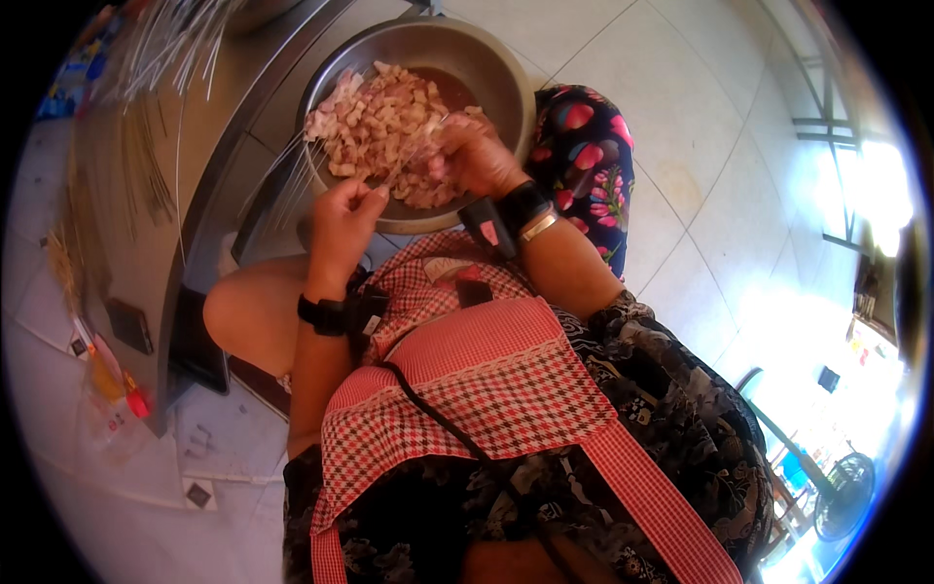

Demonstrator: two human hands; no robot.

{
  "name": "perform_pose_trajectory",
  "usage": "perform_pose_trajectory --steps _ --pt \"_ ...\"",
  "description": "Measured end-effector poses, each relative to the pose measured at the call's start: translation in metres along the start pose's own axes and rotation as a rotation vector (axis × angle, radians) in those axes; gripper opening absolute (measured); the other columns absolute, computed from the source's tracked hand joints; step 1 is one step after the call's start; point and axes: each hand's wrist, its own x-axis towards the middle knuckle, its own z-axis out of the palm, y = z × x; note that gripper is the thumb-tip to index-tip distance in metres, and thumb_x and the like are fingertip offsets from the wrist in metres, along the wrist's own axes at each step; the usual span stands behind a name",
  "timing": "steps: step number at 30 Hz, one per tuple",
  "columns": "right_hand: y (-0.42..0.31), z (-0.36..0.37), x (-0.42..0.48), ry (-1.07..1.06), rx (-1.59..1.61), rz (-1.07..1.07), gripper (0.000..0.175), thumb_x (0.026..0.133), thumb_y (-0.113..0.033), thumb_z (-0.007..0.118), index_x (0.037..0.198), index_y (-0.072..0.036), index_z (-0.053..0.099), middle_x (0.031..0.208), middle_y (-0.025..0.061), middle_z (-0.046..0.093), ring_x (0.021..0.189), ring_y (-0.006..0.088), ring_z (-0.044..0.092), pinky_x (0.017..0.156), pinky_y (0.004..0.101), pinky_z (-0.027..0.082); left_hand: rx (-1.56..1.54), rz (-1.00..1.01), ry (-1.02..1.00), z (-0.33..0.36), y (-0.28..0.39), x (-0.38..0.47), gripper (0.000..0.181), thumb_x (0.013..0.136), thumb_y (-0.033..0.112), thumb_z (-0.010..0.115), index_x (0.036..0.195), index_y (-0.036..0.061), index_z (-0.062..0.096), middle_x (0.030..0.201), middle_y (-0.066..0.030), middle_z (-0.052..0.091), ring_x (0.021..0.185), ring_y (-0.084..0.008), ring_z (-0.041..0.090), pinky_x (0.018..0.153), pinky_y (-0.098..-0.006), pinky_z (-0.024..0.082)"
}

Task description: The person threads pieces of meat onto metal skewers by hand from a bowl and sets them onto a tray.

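A wide metal basin [514, 80] sits before me with a heap of raw cut meat [387, 120] and some reddish liquid in it. Above its near left rim, my left hand [339, 223] pinches the end of a thin skewer [398, 169]. The skewer slants up over the meat towards my right hand [485, 157]. Pink meat shows at the curled fingers of that right hand, which is over the basin's right side; the exact grip is partly hidden. Several thin skewers [292, 171] lean across the basin's left rim, with pieces of meat at their upper ends.
On my left stands a brown table [211, 109] with a curved dark edge. It carries a bundle of pale skewers [175, 47] and a phone-like dark object [130, 325]. My floral-clad knee [584, 168] borders the basin's right side. A fan [843, 496] stands far right on the tiled floor.
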Motion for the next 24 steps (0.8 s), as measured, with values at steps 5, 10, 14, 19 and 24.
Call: perform_pose_trajectory --steps 5,10,14,19,24 --pt "0.005 0.004 -0.001 -0.117 0.021 0.052 0.013 0.084 -0.012 0.054 0.087 0.000 0.057 0.077 0.0090 0.061 0.060 0.0140 0.058 0.054 0.0280 0.052 -0.251 -0.129 -0.037 0.007 -0.004 0.004 0.026 0.081 0.012 0.060 0.061 0.0041 0.046 0.056 0.0059 0.041 0.051 -0.0024 0.031 0.044 -0.0207 0.026" --pt "0.000 0.007 -0.002 -0.009 -0.157 0.025 0.015 0.087 -0.014 0.053 0.084 0.000 0.056 0.077 0.0081 0.061 0.064 0.0137 0.059 0.060 0.0261 0.052 -0.267 -0.198 -0.028 0.001 -0.002 0.005 0.025 0.082 0.014 0.060 0.062 0.0050 0.047 0.055 0.0056 0.041 0.049 -0.0022 0.033 0.043 -0.0198 0.026" --pt "-0.004 0.006 -0.003 0.058 -0.159 -0.014 0.013 0.088 -0.013 0.051 0.085 0.000 0.054 0.077 0.0069 0.058 0.065 0.0131 0.056 0.059 0.0247 0.050 -0.362 -0.313 -0.031 -0.007 0.002 0.002 0.026 0.082 0.015 0.060 0.062 0.0053 0.047 0.054 0.0054 0.041 0.048 -0.0020 0.033 0.042 -0.0195 0.026" --pt "-0.007 -0.007 0.005 0.048 0.011 -0.033 0.011 0.088 -0.012 0.051 0.088 -0.001 0.053 0.076 0.0068 0.055 0.062 0.0125 0.051 0.054 0.0249 0.045 -0.257 -0.209 -0.055 -0.017 -0.007 -0.001 0.026 0.081 0.014 0.061 0.061 0.0053 0.046 0.054 0.0057 0.041 0.049 -0.0017 0.033 0.043 -0.0197 0.026" --pt "-0.012 -0.006 0.001 0.022 -0.061 -0.017 0.010 0.088 -0.012 0.053 0.089 -0.002 0.053 0.075 0.0066 0.055 0.061 0.0128 0.051 0.055 0.0252 0.045 -0.129 -0.060 -0.069 -0.026 -0.014 -0.003 0.027 0.081 0.011 0.061 0.061 0.0046 0.044 0.054 0.0056 0.041 0.050 -0.0016 0.033 0.043 -0.0205 0.026"
